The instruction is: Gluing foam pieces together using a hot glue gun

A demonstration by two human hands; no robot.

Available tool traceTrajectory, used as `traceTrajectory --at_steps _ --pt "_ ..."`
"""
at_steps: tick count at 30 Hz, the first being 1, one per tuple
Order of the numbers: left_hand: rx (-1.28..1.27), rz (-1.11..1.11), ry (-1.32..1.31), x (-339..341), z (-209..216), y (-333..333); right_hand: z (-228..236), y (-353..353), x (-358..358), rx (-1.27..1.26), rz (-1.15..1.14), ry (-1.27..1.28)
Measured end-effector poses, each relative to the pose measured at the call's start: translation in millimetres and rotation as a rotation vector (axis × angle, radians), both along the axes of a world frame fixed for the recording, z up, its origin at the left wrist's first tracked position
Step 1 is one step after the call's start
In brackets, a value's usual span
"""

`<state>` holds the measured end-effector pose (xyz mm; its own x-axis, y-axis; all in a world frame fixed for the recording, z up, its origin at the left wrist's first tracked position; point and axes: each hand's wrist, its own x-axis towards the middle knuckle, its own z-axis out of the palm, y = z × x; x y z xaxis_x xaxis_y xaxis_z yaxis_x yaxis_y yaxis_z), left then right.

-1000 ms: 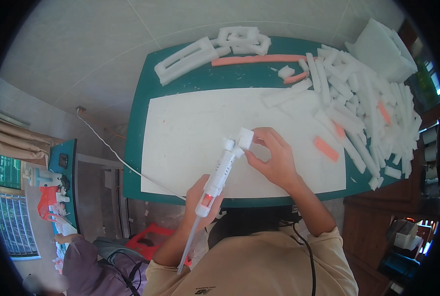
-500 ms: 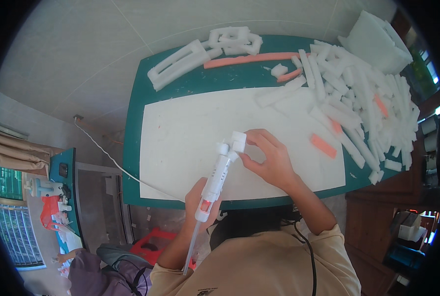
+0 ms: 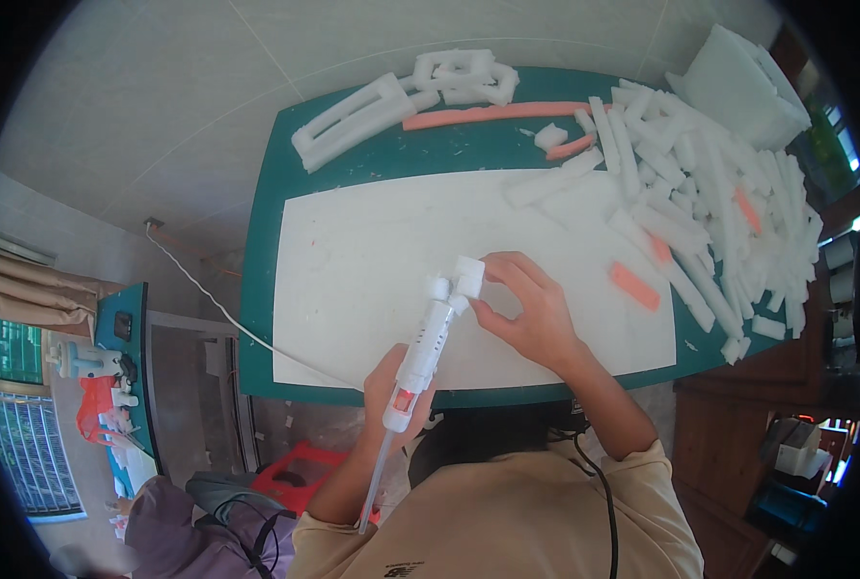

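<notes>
Left hand (image 3: pixel 382 384) wraps white hot-glue gun (image 3: pixel 424 349), long axis slanting forward-right over white sheet (image 3: pixel 353 246), while right hand (image 3: pixel 531 304), nearer the front end, pinches white foam block (image 3: pixel 469 276) just right of it.

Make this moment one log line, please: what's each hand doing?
Left hand: holds white glue gun | Right hand: pinches small white foam block | Green table: white sheet, foam pile at right
</notes>
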<state>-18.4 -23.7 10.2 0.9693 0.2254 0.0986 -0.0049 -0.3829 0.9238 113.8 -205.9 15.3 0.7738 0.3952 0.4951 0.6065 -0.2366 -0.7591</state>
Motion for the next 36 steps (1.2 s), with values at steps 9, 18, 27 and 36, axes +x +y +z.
traceTrajectory --at_steps 9,18,27,36 --pt "-0.007 -0.017 -0.031 0.8 -0.5 -0.7 -1.1 -1.3 0.9 -0.018 0.007 -0.002" --pt "-0.014 0.005 -0.002 1.1 1.7 -2.5 -1.6 -0.9 0.7 -0.019 0.005 -0.003" --pt "-0.066 -0.005 -0.01 0.2 3.0 -2.5 -2.0 -1.0 0.3 -0.011 0.005 0.0" --pt "-0.002 -0.008 -0.01 2.0 10.5 -3.5 -2.6 -0.5 1.3 -0.019 -0.022 -0.037"
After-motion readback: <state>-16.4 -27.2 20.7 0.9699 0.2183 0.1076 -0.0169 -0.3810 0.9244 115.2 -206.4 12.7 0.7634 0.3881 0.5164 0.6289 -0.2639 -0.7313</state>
